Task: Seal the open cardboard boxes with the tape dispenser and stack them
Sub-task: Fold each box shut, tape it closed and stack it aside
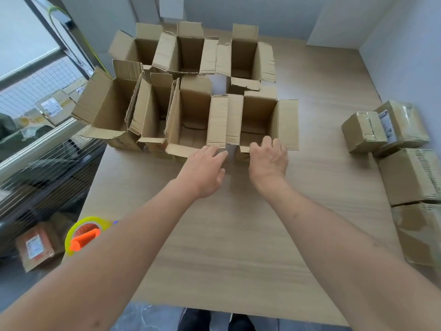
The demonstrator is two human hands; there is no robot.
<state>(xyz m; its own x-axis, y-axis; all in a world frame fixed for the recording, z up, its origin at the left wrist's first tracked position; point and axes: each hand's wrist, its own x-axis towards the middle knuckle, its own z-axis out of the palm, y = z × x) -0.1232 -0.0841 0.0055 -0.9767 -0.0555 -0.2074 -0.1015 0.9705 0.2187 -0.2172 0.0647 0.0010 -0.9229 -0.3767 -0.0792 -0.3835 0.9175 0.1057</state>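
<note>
Your right hand (269,158) curls over the near flap of the open box (260,125); left hand (205,169) flat, fingers straight, holding nothing, just left of that box; tape dispenser (83,235) well left.

Sealed box label (385,125): white sticker with dark print, too blurred to read.
Floor parcel label (33,246): white sticker, print illegible.
Parcel behind glass (51,107): white label, nothing legible.
Open boxes (195,115): no print visible.
</note>
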